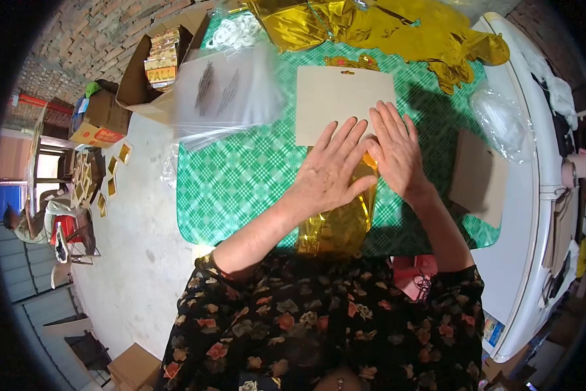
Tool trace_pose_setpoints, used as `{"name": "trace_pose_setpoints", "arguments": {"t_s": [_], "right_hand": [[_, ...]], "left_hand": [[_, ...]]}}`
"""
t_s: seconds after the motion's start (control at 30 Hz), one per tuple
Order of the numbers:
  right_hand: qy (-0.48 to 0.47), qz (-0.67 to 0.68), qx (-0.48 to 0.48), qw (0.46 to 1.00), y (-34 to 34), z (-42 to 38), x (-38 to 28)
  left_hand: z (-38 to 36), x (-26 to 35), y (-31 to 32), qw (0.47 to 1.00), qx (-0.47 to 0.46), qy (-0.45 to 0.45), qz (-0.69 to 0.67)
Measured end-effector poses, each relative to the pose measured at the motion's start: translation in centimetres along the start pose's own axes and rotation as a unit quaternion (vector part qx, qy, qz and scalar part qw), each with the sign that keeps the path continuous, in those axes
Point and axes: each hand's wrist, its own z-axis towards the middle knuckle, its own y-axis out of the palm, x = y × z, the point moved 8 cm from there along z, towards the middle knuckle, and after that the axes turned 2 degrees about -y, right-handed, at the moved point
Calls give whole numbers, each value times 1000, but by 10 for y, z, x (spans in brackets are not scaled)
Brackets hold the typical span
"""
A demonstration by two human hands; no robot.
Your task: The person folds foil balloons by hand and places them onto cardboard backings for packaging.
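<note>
A beige card (338, 98) with a hanging slot lies on the green checked tablecloth (241, 182). Shiny gold foil (335, 228) stretches from under my hands down to the table's front edge. My left hand (332, 169) lies flat over the foil and the card's lower edge, fingers spread and thumb out. Beside it, my right hand (398, 150) rests with straight fingers on the card's lower right corner. Neither hand grips anything; the foil under the palms is partly hidden. A small gold piece (355, 62) shows behind the card's top edge.
Clear plastic bags (231, 91) are stacked at back left, near white string (234, 32). Large gold foil (397, 29) covers the back edge. Right lie another card (479, 176) and a clear bag (498, 124). Boxes (101, 117) stand left; a person (35, 218) sits beyond.
</note>
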Motion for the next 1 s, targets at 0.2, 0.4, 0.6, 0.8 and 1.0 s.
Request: {"name": "trace_pose_setpoints", "arguments": {"t_s": [0.2, 0.4, 0.6, 0.8, 1.0], "right_hand": [[2, -18, 0, 1000, 0, -4, -6], [11, -29, 0, 1000, 3, -3, -6], [5, -39, -3, 999, 3, -2, -6], [5, -53, 9, 999, 7, -4, -5], [-44, 55, -11, 997, 2, -14, -2]], "left_hand": [[1, -7, -3, 997, 22, -25, -69], [3, -19, -13, 978, 21, -70, -196], [22, -36, -44, 990, 14, -50, -131], [48, -61, -6, 997, 28, 68, 13], [43, -66, 16, 986, 15, 100, 135]]}}
